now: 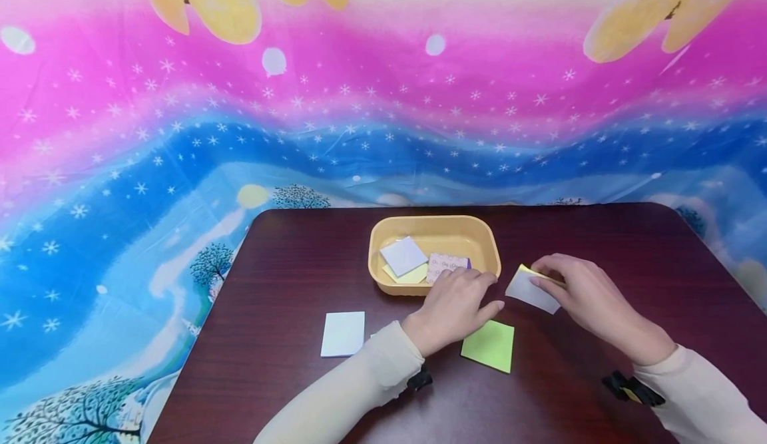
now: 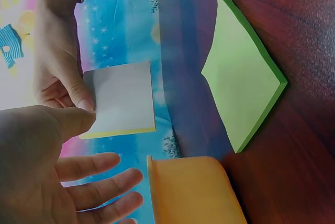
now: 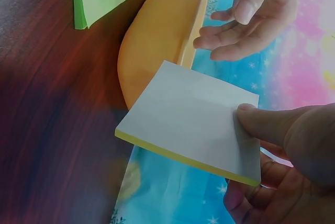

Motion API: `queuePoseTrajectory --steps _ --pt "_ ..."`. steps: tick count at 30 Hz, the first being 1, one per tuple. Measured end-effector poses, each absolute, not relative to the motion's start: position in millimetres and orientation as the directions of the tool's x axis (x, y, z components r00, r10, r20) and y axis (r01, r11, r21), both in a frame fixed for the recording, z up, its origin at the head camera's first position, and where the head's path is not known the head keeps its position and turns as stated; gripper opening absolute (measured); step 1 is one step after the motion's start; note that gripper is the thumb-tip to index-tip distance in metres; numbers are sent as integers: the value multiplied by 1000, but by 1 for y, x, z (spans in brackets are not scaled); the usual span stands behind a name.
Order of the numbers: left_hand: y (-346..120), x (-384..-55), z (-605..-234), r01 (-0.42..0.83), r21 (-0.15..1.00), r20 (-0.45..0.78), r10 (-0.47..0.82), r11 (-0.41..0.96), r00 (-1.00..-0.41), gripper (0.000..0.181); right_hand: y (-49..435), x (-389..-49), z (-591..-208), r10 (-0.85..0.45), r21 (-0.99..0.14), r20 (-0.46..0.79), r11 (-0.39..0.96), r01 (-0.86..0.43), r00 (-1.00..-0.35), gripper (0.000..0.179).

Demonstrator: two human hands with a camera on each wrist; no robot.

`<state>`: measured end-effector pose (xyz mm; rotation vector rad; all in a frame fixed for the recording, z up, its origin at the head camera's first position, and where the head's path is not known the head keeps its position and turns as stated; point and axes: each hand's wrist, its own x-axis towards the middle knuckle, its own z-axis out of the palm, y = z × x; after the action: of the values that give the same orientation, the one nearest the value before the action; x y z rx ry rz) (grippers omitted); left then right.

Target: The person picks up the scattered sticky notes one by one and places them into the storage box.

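Here, yellow-edged pad [image 3: 188, 122], pinched in right hand [image 1: 590, 291], left hand [image 1: 453, 305] near

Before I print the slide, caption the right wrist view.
A right hand pinches a square, white-faced, yellow-edged paper pad near a yellow plastic container, the left hand open beyond.

Head cam looks forward-down over the tabletop [image 1: 287, 264]; 2 wrist cams sit closer, tipped sideways, both catching the yellow-edged pad [image 2: 123, 96].

A dark red-brown bench [image 1: 287, 264] with rounded far corners stands before a pink-and-blue cloth backdrop [image 1: 383, 64] printed with white snowflakes [image 1: 78, 211] and, at left, dark trees [image 1: 212, 261], light glinting off the bench's near surface.
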<state>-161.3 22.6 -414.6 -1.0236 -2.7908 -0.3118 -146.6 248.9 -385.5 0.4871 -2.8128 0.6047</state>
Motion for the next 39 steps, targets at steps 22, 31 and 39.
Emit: queuePoseTrajectory --steps 22,31,39 --pt "15 -167 -409 620 177 209 586 765 -783 40 241 -152 -377 -282 -380 263 849 -367 -923 13" --pt "12 -170 -409 617 187 217 580 765 -785 40 239 -155 -374 -285 -386 248 848 -364 -926 15" --pt "9 -172 -409 617 172 228 578 768 -783 40 238 -158 -372 -279 -386 249 849 -359 -927 15"
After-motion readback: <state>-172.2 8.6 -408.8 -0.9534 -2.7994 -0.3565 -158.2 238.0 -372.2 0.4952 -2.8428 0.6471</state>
